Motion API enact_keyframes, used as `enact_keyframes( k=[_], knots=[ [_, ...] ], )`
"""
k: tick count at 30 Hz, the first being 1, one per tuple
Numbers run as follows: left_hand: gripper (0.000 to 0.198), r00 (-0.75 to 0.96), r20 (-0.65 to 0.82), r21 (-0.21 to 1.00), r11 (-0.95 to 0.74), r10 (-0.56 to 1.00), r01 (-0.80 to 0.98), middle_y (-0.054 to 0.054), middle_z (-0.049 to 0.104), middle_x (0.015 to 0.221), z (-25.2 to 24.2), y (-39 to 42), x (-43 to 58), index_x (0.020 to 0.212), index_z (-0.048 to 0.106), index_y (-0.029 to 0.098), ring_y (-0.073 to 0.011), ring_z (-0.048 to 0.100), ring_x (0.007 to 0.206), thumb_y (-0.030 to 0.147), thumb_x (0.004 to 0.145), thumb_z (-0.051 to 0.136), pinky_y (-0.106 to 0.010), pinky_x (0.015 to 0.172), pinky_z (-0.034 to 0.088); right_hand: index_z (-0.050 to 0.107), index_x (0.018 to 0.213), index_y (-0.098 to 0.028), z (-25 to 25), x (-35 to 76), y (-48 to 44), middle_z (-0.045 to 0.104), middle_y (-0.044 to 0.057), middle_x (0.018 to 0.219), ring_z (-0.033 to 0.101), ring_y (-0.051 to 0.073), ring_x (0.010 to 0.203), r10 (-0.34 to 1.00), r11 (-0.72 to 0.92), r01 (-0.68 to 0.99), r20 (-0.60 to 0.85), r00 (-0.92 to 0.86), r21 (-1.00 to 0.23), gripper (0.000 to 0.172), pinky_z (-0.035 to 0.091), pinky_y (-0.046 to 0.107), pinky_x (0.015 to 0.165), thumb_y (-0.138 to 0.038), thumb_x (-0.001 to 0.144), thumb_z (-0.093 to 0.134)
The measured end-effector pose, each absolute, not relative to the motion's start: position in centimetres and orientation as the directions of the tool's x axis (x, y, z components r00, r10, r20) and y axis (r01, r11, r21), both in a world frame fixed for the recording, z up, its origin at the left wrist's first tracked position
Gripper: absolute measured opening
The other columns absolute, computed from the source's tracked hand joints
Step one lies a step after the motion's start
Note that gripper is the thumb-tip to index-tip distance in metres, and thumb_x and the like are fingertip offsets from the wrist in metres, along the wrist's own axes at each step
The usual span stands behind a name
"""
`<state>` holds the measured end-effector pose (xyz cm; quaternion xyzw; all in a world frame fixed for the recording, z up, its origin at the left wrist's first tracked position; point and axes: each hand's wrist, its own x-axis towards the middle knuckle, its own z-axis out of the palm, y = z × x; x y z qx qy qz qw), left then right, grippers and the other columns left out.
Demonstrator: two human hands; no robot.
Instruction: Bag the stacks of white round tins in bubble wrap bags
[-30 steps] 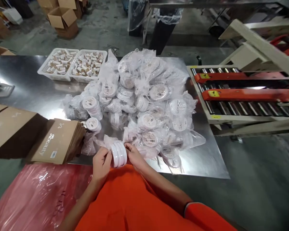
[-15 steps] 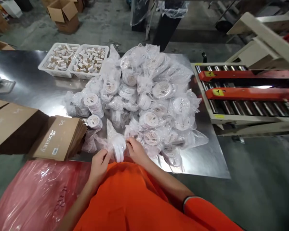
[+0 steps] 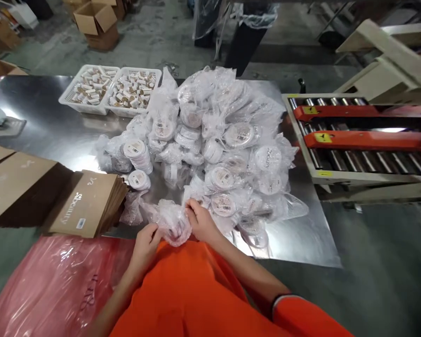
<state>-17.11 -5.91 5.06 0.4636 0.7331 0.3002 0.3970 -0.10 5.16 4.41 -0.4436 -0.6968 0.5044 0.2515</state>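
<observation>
Left hand: closed on the left side of a plastic-wrapped bundle of white round containers.
Right hand: closed on the bundle's right side, pinching the crumpled film.
Bundle: held between the hands, over the near edge of a steel table; the film blurs what lies inside.
Just beyond the hands: a heaped pile of bagged white containers on the table.
Left of the hands: a stack of flat cardboard sleeves printed "beauty", with a red plastic sheet lower down.
Farther ahead: two white plastic baskets of small capped tubes.
Right of the hands: a roller conveyor with orange bars.
Just behind the hands: the person's orange shirt.
</observation>
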Motion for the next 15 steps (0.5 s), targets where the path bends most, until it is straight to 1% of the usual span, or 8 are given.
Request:
enact_keyframes(
  k=[2, 4, 6, 8, 10, 11, 13, 15],
  knots=[
    [0.034, -0.242, -0.286, 0.842, 0.363, 0.927, 0.399, 0.002, 0.043, 0.062, 5.6, -5.9, -17.2, 0.059, 0.043, 0.020, -0.0128, 0.043, 0.061, 0.039, 0.087, 0.042, -0.025, 0.057, 0.035, 0.043, 0.079, -0.022, 4.1, -0.1, 5.3, 0.044, -0.004, 0.063, 0.044, 0.014, 0.058, 0.874, 0.059, 0.323, -0.108, -0.474, -0.945, 0.010, 0.035, 0.026, 0.055, -0.025, 0.088, 0.039],
    [0.032, -0.254, -0.257, 0.877, 0.336, 0.932, 0.344, 0.000, 0.048, 0.069, 6.1, -5.7, -17.2, 0.061, 0.048, 0.020, -0.0136, 0.047, 0.066, 0.037, 0.087, 0.043, -0.025, 0.063, 0.039, 0.046, 0.090, -0.022, 3.8, -0.3, 5.4, 0.045, -0.004, 0.065, 0.046, 0.013, 0.057, 0.872, 0.006, 0.276, -0.130, -0.471, -0.961, 0.009, 0.038, 0.026, 0.056, -0.026, 0.090, 0.038],
    [0.031, -0.278, -0.244, 0.891, 0.328, 0.929, 0.315, -0.001, 0.050, 0.073, 6.3, -5.1, -17.1, 0.060, 0.048, 0.019, -0.0141, 0.049, 0.069, 0.037, 0.085, 0.046, -0.025, 0.065, 0.041, 0.050, 0.099, -0.021, 3.7, -0.7, 5.3, 0.049, -0.003, 0.070, 0.050, 0.013, 0.060, 0.831, -0.008, 0.230, -0.134, -0.540, -0.973, 0.016, 0.042, 0.027, 0.060, -0.024, 0.091, 0.036],
    [0.031, -0.280, -0.239, 0.890, 0.326, 0.930, 0.319, -0.001, 0.050, 0.073, 6.2, -4.2, -16.7, 0.057, 0.046, 0.019, -0.0138, 0.049, 0.069, 0.036, 0.083, 0.048, -0.025, 0.065, 0.042, 0.055, 0.094, -0.020, 3.6, -1.1, 5.0, 0.054, 0.001, 0.079, 0.054, 0.015, 0.072, 0.758, 0.043, 0.200, -0.098, -0.645, -0.979, 0.022, 0.044, 0.029, 0.069, -0.016, 0.089, 0.034],
    [0.031, -0.287, -0.243, 0.885, 0.333, 0.927, 0.326, 0.001, 0.047, 0.069, 6.0, -3.3, -16.2, 0.056, 0.043, 0.019, -0.0129, 0.048, 0.066, 0.035, 0.082, 0.048, -0.024, 0.062, 0.040, 0.055, 0.088, -0.019, 3.7, -1.4, 4.6, 0.054, 0.003, 0.089, 0.054, 0.016, 0.083, 0.672, 0.131, 0.177, -0.044, -0.739, -0.975, 0.017, 0.045, 0.030, 0.076, -0.012, 0.083, 0.040],
    [0.032, -0.295, -0.246, 0.883, 0.339, 0.923, 0.324, 0.002, 0.045, 0.066, 5.9, -2.9, -15.9, 0.056, 0.041, 0.019, -0.0124, 0.046, 0.064, 0.035, 0.082, 0.047, -0.023, 0.061, 0.040, 0.054, 0.090, -0.019, 3.7, -1.5, 4.4, 0.053, 0.004, 0.093, 0.053, 0.016, 0.085, 0.637, 0.172, 0.178, -0.028, -0.770, -0.969, 0.015, 0.045, 0.030, 0.077, -0.013, 0.079, 0.047],
    [0.034, -0.274, -0.254, 0.889, 0.335, 0.928, 0.311, 0.002, 0.043, 0.063, 5.8, -2.3, -15.7, 0.055, 0.041, 0.019, -0.0121, 0.046, 0.062, 0.036, 0.083, 0.047, -0.023, 0.060, 0.039, 0.051, 0.095, -0.019, 3.6, -1.8, 4.3, 0.050, 0.003, 0.096, 0.051, 0.016, 0.083, 0.614, 0.257, 0.224, -0.020, -0.789, -0.940, 0.026, 0.044, 0.028, 0.073, -0.014, 0.070, 0.058],
    [0.033, -0.215, -0.234, 0.906, 0.293, 0.948, 0.304, 0.000, 0.050, 0.068, 5.7, -2.1, -15.9, 0.058, 0.048, 0.019, -0.0133, 0.051, 0.068, 0.037, 0.086, 0.045, -0.024, 0.065, 0.043, 0.050, 0.090, -0.019, 3.1, -2.3, 5.1, 0.051, 0.003, 0.092, 0.049, 0.015, 0.078, 0.639, 0.334, 0.298, -0.018, -0.769, -0.894, 0.024, 0.042, 0.026, 0.069, -0.011, 0.068, 0.058]
  ],
)
